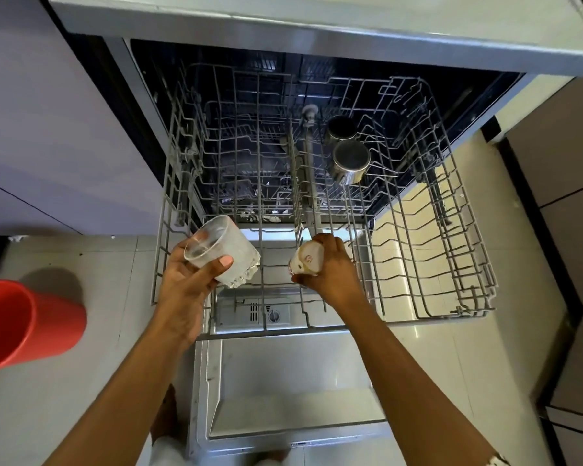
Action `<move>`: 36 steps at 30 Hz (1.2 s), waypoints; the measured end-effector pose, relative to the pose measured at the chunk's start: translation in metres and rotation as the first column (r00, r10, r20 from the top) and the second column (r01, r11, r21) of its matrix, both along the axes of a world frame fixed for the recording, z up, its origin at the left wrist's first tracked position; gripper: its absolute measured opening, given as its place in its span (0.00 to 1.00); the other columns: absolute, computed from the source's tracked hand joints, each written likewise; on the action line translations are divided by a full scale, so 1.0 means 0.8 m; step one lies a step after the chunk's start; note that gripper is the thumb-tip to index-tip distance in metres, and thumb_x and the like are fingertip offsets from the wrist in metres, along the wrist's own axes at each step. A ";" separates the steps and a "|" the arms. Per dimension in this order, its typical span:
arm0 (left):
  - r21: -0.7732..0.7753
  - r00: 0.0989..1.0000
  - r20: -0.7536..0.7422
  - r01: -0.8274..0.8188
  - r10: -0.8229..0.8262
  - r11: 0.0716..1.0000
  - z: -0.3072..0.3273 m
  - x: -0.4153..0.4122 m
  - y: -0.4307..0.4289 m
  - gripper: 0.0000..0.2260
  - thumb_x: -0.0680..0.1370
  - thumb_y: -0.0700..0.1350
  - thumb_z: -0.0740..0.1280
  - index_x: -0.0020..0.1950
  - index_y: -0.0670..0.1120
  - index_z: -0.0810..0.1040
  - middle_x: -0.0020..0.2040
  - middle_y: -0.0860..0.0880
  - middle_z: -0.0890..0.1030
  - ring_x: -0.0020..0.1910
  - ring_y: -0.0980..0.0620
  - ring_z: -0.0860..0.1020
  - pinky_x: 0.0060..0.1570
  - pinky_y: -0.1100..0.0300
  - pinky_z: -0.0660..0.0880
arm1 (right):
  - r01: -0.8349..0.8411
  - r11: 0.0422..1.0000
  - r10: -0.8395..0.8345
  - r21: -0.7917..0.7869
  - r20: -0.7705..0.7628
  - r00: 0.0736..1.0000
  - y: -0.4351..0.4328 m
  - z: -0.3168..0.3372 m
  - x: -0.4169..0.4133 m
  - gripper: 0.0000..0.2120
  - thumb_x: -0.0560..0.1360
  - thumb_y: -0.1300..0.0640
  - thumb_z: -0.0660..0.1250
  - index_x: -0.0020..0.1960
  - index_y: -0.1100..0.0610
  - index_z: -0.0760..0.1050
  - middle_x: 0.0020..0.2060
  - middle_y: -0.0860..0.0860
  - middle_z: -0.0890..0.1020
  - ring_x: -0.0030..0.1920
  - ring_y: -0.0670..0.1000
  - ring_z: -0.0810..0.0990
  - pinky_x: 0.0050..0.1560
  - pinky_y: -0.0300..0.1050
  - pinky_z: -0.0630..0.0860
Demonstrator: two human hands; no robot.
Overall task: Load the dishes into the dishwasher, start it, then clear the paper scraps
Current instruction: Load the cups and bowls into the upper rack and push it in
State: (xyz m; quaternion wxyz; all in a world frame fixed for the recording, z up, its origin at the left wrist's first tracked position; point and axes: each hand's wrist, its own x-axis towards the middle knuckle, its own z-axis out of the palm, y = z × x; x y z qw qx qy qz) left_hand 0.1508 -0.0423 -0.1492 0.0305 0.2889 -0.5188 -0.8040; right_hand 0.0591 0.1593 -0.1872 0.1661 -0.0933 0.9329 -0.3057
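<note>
Left grip round glass, right grip round cup, over rack; tile floor.

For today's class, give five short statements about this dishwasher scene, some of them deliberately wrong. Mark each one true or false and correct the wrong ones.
1. The left hand holds a clear glass. True.
2. The right hand is empty. False: it grips a small cream cup.
3. Two steel cups sit in the pulled-out rack. True.
4. The dishwasher door is closed. False: it lies open beneath the rack.
5. A blue bucket stands on the floor at the right. False: a red bucket stands at the left.
</note>
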 end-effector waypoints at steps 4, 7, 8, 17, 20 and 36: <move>0.015 1.000 -0.008 -0.014 0.014 1.000 -0.005 -0.006 0.002 0.52 0.46 0.51 0.82 0.68 0.44 0.68 0.56 0.53 0.79 0.56 0.51 0.79 0.46 0.59 0.80 | -0.078 0.989 0.089 0.127 -0.086 0.992 -0.011 -0.020 0.005 0.38 0.63 0.50 0.78 0.66 0.56 0.64 0.61 0.55 0.70 0.59 0.57 0.73 0.52 0.53 0.78; 0.032 0.999 -0.017 -0.048 0.048 0.998 -0.007 -0.011 0.004 0.44 0.52 0.45 0.80 0.65 0.46 0.68 0.53 0.54 0.79 0.55 0.51 0.79 0.49 0.57 0.80 | -0.096 0.980 0.112 0.172 -0.087 0.990 -0.015 -0.024 0.006 0.38 0.63 0.49 0.77 0.67 0.53 0.63 0.63 0.54 0.69 0.61 0.57 0.71 0.53 0.54 0.78; 0.029 0.998 -0.018 -0.058 0.058 0.998 -0.007 -0.012 0.004 0.39 0.56 0.43 0.78 0.65 0.47 0.67 0.54 0.53 0.78 0.56 0.51 0.78 0.51 0.56 0.80 | -0.098 0.980 0.114 0.173 -0.079 0.990 -0.014 -0.023 0.004 0.38 0.63 0.49 0.77 0.68 0.53 0.63 0.63 0.54 0.69 0.61 0.57 0.71 0.53 0.54 0.77; 0.006 0.999 -0.048 0.011 -0.010 1.000 -0.001 -0.017 0.001 0.47 0.49 0.51 0.83 0.66 0.54 0.69 0.57 0.56 0.77 0.54 0.53 0.80 0.42 0.60 0.80 | -0.027 0.998 0.028 -0.049 0.033 0.999 -0.002 0.010 0.000 0.35 0.70 0.55 0.73 0.73 0.54 0.61 0.69 0.53 0.68 0.68 0.52 0.68 0.66 0.45 0.67; 0.030 0.999 -0.029 0.037 -0.036 0.999 0.000 -0.017 0.004 0.51 0.46 0.52 0.83 0.67 0.52 0.69 0.58 0.52 0.77 0.54 0.49 0.80 0.41 0.61 0.80 | 0.200 0.907 -0.153 -0.371 0.152 0.976 -0.009 0.033 0.004 0.22 0.75 0.61 0.68 0.67 0.53 0.69 0.62 0.51 0.76 0.60 0.46 0.74 0.64 0.43 0.71; 0.240 0.994 0.043 0.090 -0.103 0.967 -0.004 -0.040 0.037 0.28 0.64 0.48 0.74 0.61 0.51 0.69 0.61 0.43 0.79 0.53 0.45 0.81 0.48 0.57 0.80 | 0.020 0.856 0.164 -0.516 0.308 0.937 -0.029 0.050 -0.004 0.39 0.64 0.62 0.78 0.69 0.46 0.64 0.58 0.44 0.74 0.57 0.46 0.75 0.54 0.42 0.79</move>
